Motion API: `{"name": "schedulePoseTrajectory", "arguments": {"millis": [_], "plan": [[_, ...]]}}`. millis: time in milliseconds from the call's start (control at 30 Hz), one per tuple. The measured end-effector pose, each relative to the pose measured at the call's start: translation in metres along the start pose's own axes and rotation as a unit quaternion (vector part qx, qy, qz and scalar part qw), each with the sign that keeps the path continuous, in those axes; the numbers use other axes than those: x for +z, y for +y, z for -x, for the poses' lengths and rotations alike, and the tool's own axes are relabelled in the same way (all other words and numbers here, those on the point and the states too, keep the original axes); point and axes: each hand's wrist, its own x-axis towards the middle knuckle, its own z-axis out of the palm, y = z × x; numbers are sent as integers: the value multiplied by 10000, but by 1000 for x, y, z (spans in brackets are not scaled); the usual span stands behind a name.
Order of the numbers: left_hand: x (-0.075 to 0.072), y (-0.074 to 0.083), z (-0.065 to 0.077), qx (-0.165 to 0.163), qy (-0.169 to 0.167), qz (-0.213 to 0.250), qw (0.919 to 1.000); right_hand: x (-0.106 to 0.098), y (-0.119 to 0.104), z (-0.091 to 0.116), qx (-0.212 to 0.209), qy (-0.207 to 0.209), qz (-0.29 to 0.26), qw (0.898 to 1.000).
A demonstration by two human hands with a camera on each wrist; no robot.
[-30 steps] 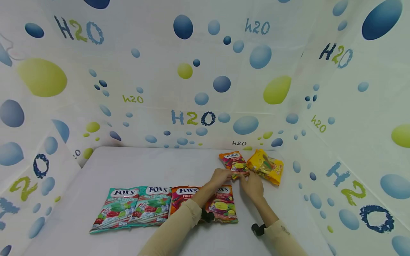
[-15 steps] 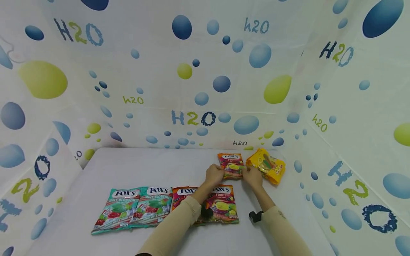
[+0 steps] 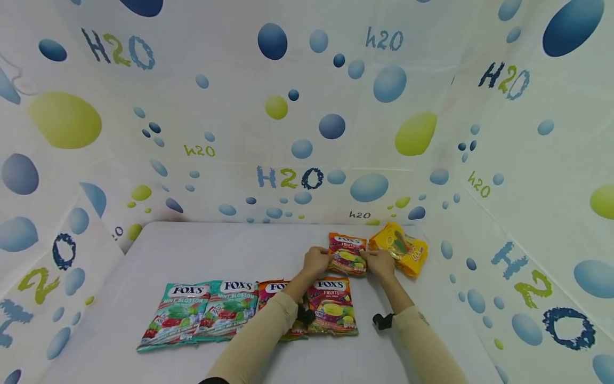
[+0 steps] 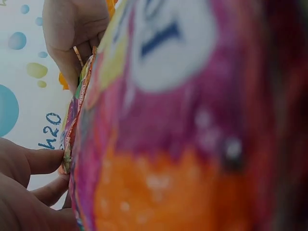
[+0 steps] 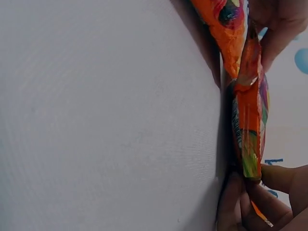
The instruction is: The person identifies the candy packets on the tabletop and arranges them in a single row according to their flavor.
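Both hands pinch a small red-and-orange Fox's Fruits candy bag (image 3: 347, 255) by its two sides, its printed front facing up toward the head camera. My left hand (image 3: 316, 260) has the left edge; my right hand (image 3: 380, 262) has the right. In the left wrist view, the thumb and fingers of the left hand (image 4: 29, 185) squeeze the thin edge of the held bag (image 4: 74, 120). The right wrist view shows the right hand (image 5: 269, 202) gripping the bag's end (image 5: 250, 130). Just beyond the right hand lies a yellow candy bag (image 3: 400, 249).
On the white table (image 3: 230, 245), two teal Mint Blossom bags (image 3: 175, 314) (image 3: 227, 312) overlap at left. Beside them lie two Fruits bags, one (image 3: 268, 293) partly behind the left forearm, the other (image 3: 332, 309) just in front of the held bag. A patterned backdrop (image 3: 230, 96) surrounds the table.
The held Fruits bag has turned from a slant to nearly straight and come slightly nearer the row. The left hand has shifted left, from the bag's lower edge to its side.
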Motion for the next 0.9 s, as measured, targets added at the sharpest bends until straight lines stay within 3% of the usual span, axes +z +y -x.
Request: {"name": "schedulePoseTrajectory", "arguments": {"millis": [333,600,900], "plan": [[-3,1,7,13,40,180,9998,0,-5,5,248,-27,-816,9964],[-7,5,7,174,37,386,9991,-10,-12,12,30,-41,-1256,9921],[-11,15,21,342,20,339,9988,-23,-15,23,-154,-62,-1413,9898]]}}
